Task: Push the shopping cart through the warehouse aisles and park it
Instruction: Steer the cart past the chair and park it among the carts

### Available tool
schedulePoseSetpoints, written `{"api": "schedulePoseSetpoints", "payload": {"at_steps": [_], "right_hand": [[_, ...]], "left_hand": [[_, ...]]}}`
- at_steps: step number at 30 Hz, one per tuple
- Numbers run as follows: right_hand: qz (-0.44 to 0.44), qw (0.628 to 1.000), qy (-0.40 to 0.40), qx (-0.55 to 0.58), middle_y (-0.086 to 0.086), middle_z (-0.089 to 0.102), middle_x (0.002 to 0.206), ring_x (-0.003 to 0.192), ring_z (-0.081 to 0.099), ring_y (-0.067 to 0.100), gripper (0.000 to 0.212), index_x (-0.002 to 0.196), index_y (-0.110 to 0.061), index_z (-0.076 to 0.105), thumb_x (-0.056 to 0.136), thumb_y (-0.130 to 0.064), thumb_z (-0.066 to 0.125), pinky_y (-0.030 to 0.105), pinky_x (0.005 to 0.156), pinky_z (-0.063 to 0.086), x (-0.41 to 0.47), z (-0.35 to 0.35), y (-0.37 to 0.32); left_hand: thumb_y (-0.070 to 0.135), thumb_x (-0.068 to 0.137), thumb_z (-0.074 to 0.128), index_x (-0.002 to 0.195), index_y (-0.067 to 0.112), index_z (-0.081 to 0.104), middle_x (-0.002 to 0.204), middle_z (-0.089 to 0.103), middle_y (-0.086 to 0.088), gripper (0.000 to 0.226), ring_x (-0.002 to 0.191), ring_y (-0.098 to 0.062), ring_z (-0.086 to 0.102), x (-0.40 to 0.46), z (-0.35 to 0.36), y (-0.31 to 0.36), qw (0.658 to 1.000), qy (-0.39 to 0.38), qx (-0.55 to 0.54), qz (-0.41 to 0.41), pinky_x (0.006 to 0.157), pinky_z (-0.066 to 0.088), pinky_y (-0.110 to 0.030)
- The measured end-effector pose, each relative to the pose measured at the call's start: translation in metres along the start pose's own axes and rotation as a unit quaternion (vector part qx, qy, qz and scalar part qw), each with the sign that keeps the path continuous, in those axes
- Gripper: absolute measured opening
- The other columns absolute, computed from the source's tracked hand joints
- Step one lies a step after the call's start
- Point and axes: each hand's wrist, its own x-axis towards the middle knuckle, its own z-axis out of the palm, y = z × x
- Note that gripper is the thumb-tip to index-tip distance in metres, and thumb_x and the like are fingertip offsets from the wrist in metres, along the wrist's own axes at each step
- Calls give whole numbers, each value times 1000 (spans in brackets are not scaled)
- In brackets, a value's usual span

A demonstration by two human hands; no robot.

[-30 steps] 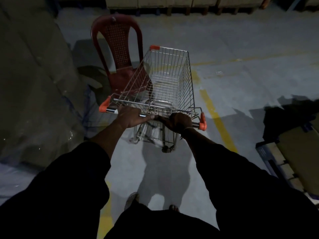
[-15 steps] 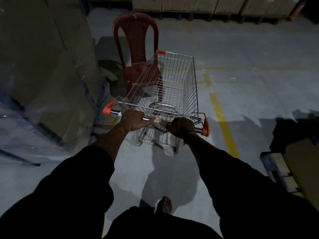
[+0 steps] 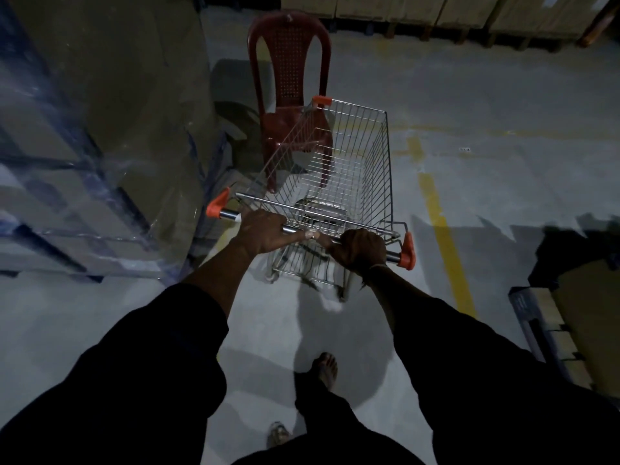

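Grey concrete floor [image 3: 503, 95] underfoot, crossed by a yellow painted line [image 3: 443, 229] just right of the shopping cart [image 3: 335, 182]. Left of the cart, a tall wrapped pallet stack [image 3: 84, 129] in clear film. Beyond the cart, along the far edge, a row of cardboard boxes on pallets [image 3: 436, 11]. Right of the cart and well apart, another carton stack [image 3: 577, 313]. Just beyond the cart's front left corner, a dark red plastic chair [image 3: 288, 62], seen partly through the wire mesh; touching or not, cannot tell. Wire cart standing near the middle, long axis running away from the body, nose pointing ahead and slightly right, orange-capped handle bar [image 3: 292, 229] nearest. Left hand [image 3: 265, 233] wrapped over the bar's left half, right hand [image 3: 359, 250] curled round its right half, thumbs nearly meeting. One bare foot [image 3: 323, 367] behind the cart.
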Motion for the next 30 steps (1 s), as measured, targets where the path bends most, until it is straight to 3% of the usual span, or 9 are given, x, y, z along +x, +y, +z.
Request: {"api": "schedulePoseSetpoints", "payload": {"at_steps": [3, 7, 11, 14, 15, 19, 24, 26, 30], "right_hand": [[-13, 1000, 0, 7, 7, 68, 71, 72, 68, 29, 116, 63, -19, 53, 47, -101, -27, 38, 75, 58, -27, 5, -9], [-18, 1000, 4, -7, 7, 69, 74, 75, 69, 29, 117, 66, -18, 58, 52, -101, -23, 38, 75, 58, -58, 7, -24], [-61, 998, 20, -27, 11, 68, 66, 68, 70, 33, 102, 61, -13, 63, 73, -99, 10, 38, 65, 57, -85, 15, -29], [-133, 989, -1, -66, 14, 71, 77, 79, 71, 35, 85, 84, -14, 75, 90, -87, 31, 43, 73, 58, -103, 12, -34], [-139, 988, -19, -66, 12, 72, 81, 84, 72, 32, 87, 87, -18, 75, 88, -90, 26, 43, 77, 59, -108, 11, -34], [-157, 986, -43, -45, 5, 71, 74, 77, 71, 26, 103, 58, -19, 50, 61, -108, -1, 38, 77, 59, -128, 9, -31], [-196, 977, -56, -59, 5, 71, 73, 76, 70, 25, 102, 60, -18, 54, 63, -107, 4, 38, 76, 58, -162, 9, -20], [-221, 972, -55, -57, 5, 70, 73, 75, 70, 25, 104, 62, -17, 57, 64, -107, 5, 39, 76, 59, -176, 11, -19], [-275, 957, -60, -65, 4, 68, 72, 74, 68, 26, 109, 64, -17, 60, 62, -107, 0, 38, 76, 57, -206, 13, -19]], "left_hand": [[105, 66, 18, 66, 25, 60, 80, 72, -4, 90, 88, -26, 68, -35, 3, -1, 1000, 11, -4, -5, 103, 44, -49], [106, 65, 16, 69, 23, 65, 79, 71, -3, 97, 86, -26, 68, -75, 6, -2, 1000, 16, 0, -14, 101, 44, -47], [111, 58, 10, 70, 21, 69, 80, 74, -4, 108, 88, -27, 70, -108, 13, -1, 999, 20, -7, -42, 100, 48, -47], [111, 57, 10, 68, 20, 68, 75, 72, -3, 109, 85, -26, 71, -138, 15, 3, 997, 26, -11, -67, 97, 49, -44], [111, 56, 9, 66, 20, 67, 70, 68, -2, 109, 83, -25, 70, -148, 16, 6, 997, 30, -18, -75, 97, 49, -44], [111, 56, 9, 60, 21, 61, 60, 55, 6, 104, 72, -19, 64, -188, 19, 27, 992, 39, -25, -117, 101, 47, -45], [109, 61, 13, 51, 21, 53, 50, 51, 7, 97, 60, -16, 54, -244, 34, 58, 985, 65, -28, -159, 92, 47, -41], [106, 66, 20, 53, 20, 57, 52, 59, 4, 94, 60, -13, 57, -267, 41, 70, 979, 85, 0, -184, 84, 41, -37], [100, 76, 22, 45, 22, 45, 42, 51, 5, 87, 44, -14, 53, -317, 54, 92, 962, 191, 58, -186, 61, 19, -28]]}}
